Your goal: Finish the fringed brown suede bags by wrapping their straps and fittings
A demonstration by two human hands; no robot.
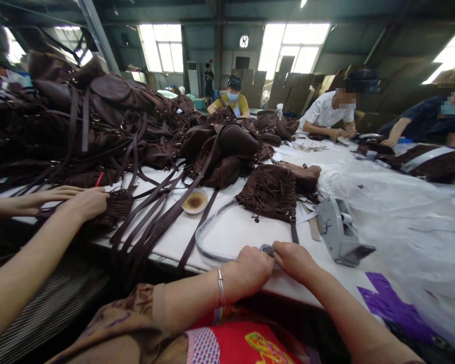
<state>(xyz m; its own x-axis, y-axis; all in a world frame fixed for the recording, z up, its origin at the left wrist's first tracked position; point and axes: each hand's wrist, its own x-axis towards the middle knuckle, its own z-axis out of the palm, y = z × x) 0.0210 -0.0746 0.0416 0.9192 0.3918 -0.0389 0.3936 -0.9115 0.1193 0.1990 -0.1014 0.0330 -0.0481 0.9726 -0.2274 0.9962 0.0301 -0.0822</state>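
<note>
Left hand (250, 270) & right hand (293, 260) meet at bench (242, 230) near edge, both pinched narrow on end of grey strap (208, 227), which loops back twd brown fringed bag (273, 192). Co-worker's hands (79, 202) rest on another bag, left edge.

On the table (250, 232), the heap of bags (98, 121) lies far left, with a fringed bag (273, 192) right of a small dish (194, 201). A tape dispenser (339, 232) sits further right (just before the plastic sheet (402, 202)). Both hands, the left hand (250, 268) and right hand (296, 260), meet at the near edge.
</note>
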